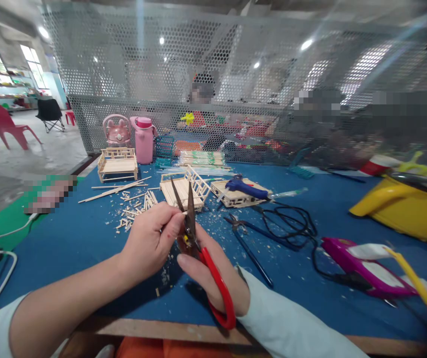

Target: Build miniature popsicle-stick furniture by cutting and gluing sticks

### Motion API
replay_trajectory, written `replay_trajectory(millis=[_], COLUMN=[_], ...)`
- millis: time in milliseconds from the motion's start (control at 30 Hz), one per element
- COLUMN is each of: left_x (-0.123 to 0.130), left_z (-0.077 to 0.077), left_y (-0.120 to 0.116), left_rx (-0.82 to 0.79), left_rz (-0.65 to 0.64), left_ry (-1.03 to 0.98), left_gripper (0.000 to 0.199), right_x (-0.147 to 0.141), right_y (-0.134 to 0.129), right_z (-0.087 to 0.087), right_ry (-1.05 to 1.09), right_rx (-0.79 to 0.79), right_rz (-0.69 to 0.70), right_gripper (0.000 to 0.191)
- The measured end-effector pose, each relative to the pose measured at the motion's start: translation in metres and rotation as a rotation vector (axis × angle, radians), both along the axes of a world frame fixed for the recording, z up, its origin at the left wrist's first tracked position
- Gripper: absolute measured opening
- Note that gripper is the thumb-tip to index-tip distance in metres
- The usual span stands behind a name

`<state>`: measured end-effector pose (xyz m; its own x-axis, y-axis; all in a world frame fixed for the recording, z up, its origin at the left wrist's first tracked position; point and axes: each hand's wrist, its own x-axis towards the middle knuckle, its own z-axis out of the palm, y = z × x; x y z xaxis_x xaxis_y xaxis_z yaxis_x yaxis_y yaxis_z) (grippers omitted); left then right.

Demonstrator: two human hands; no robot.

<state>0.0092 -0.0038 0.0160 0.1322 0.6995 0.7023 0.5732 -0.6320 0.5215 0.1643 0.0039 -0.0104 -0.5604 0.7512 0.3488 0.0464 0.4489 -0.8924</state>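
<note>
My right hand [217, 271] grips red-handled scissors [219, 288], their dark blades pointing away from me and spread apart. Close beside the blades, my left hand [154, 236] is closed in a pinch on a small pale wooden stick [184, 213], of which only a short end shows. The rest of that stick is hidden by the fingers. Just beyond the blade tips stands a small piece of furniture made of sticks [176, 191], with a railed back. A pile of short cut sticks [133, 214] lies left of it on the blue table mat [101, 258].
A blue glue gun [245, 188] rests on a flat stick panel [224, 199]. Blue-handled pliers [251, 253] and a coiled black cable [291, 223] lie to the right. Another stick model [118, 166] and a pink bottle [144, 141] stand by the perforated metal screen [116, 74]. People sit behind it.
</note>
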Motion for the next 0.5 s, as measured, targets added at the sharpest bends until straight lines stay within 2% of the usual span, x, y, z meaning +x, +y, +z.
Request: replay_trajectory(millis=[67, 267, 367, 500], left_x=[0.0000, 0.0001, 0.0004, 0.0007], left_z=[0.0001, -0.0005, 0.0005, 0.0005], left_y=[0.0005, -0.0007, -0.0020, -0.0017], left_rx=[-0.001, -0.002, 0.006, 0.007], left_rz=[0.001, -0.013, -0.028, -0.025], left_ry=[0.019, 0.049, 0.038, 0.011], left_gripper=[0.026, 0.028, 0.027, 0.026], right_x=[-0.0015, -0.0034, -0.0024, -0.0030], right_y=[-0.0014, -0.0054, -0.0060, -0.0059], right_z=[0.0006, 0.0053, 0.0064, 0.0050], right_ry=[0.005, -0.073, -0.091, -0.113], right_rx=[-0.012, -0.008, 0.026, -0.012], right_rz=[-0.035, -0.114, -0.157, -0.186], right_gripper=[0.030, 0.036, 0.025, 0.005])
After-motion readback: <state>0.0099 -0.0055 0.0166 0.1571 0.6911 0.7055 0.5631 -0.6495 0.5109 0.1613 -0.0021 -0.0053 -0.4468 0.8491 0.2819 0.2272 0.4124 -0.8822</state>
